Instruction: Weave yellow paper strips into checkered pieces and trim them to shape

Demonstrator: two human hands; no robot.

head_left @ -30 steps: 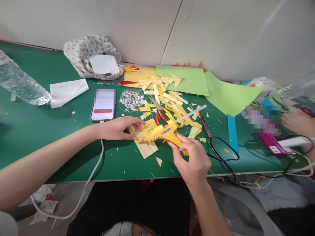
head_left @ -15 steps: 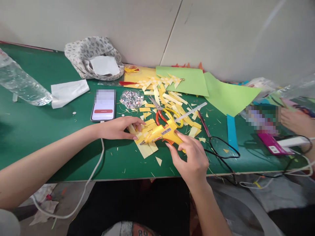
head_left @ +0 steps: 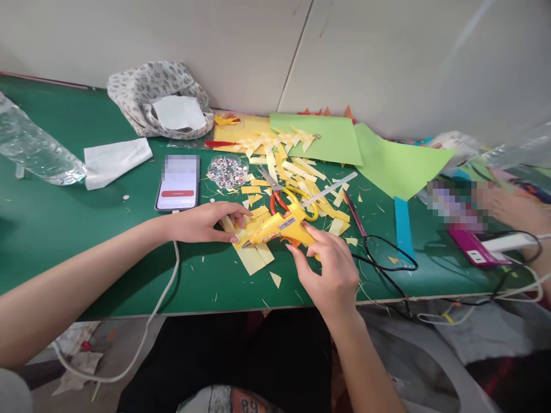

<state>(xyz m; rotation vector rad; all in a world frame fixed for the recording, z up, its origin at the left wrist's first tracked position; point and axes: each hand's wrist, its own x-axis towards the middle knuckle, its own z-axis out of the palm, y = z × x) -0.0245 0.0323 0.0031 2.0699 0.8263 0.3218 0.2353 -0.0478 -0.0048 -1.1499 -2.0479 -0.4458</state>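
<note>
My right hand (head_left: pixel 331 272) is wrapped round the handle of a yellow hot glue gun (head_left: pixel 278 226). A translucent glue stick (head_left: pixel 333 188) juts from its back end. The metal nozzle points left, right at a piece of interlaced pale and darker yellow paper strips (head_left: pixel 253 261) on the table. On that piece's left side my left hand (head_left: pixel 209 222) presses with its fingers curled, gripping the paper's edge; part of the weave is hidden under them. Just behind the gun lie scissors (head_left: pixel 275 199) with red and yellow handles.
Loose yellow strips (head_left: pixel 305 169) litter the green table (head_left: pixel 107 258). Nearby are a charging phone (head_left: pixel 178 183), a clear case of small beads (head_left: pixel 227 172), green paper sheets (head_left: pixel 318 137), a pen (head_left: pixel 355 213) and a black cord (head_left: pixel 387 275). Another person's hand (head_left: pixel 516 206) is at right.
The glue gun's nozzle has shifted very slightly left over the woven paper. My left hand stays in place on it. The whole view has drifted a little.
</note>
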